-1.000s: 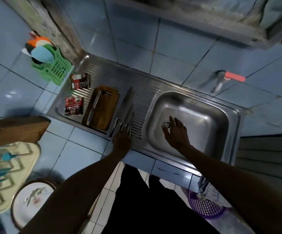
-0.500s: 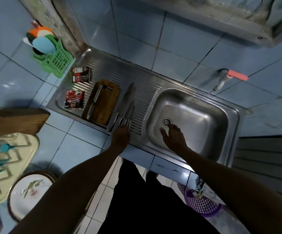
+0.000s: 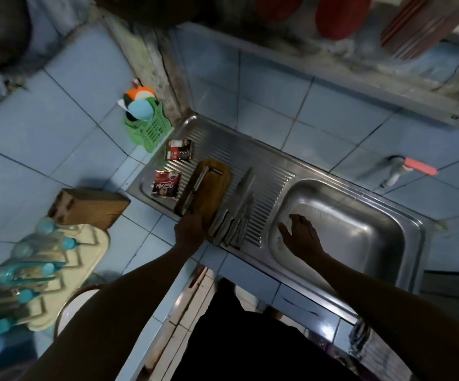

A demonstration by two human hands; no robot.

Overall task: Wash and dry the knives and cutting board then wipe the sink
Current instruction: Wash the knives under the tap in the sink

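Observation:
A wooden cutting board (image 3: 214,189) lies on the steel drainboard (image 3: 253,152), with one steel knife (image 3: 196,187) along its left side. Several more steel knives (image 3: 233,218) lie side by side just right of the board, handles toward me. My left hand (image 3: 190,229) is at the board's near end, by that knife's handle; its fingers are too dark to read. My right hand (image 3: 301,235) hovers with its fingers spread over the left part of the sink basin (image 3: 365,235), holding nothing.
Two sachets (image 3: 179,154) (image 3: 166,184) lie left of the board. A green basket (image 3: 148,127) stands behind them. A wooden knife block (image 3: 88,207), a cream drying rack (image 3: 46,270) and a plate (image 3: 70,312) sit to the left. The pink-handled tap (image 3: 404,169) is above the basin.
My left hand has shifted left from the row of knife handles to the near end of the cutting board. My right hand has drawn back from the drain toward the basin's left side.

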